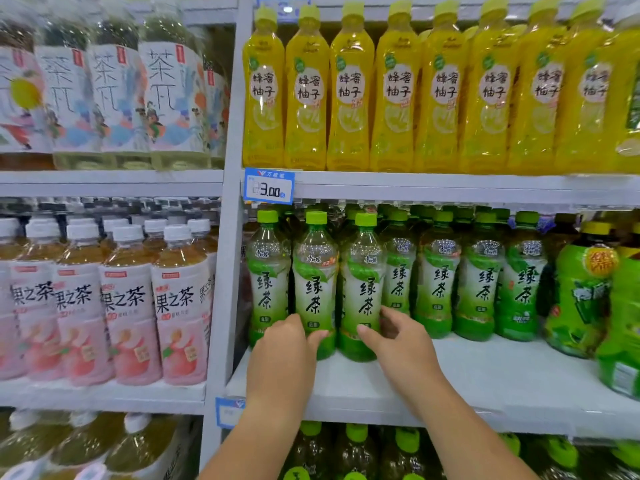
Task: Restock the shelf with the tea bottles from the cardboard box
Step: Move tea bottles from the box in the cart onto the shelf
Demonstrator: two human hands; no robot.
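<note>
One green-capped plastic tea bottle is gripped by the left hand, the neighbouring bottle by the right hand, on a white shelf judged only part-filled.

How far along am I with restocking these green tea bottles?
Done: green-capped plastic green tea bottles line the white shelf's back. In hand: left hand grips the second front bottle from left, right hand the third front bottle. Left: bare shelf front on the right to fill; the cardboard box is out of view.
</note>
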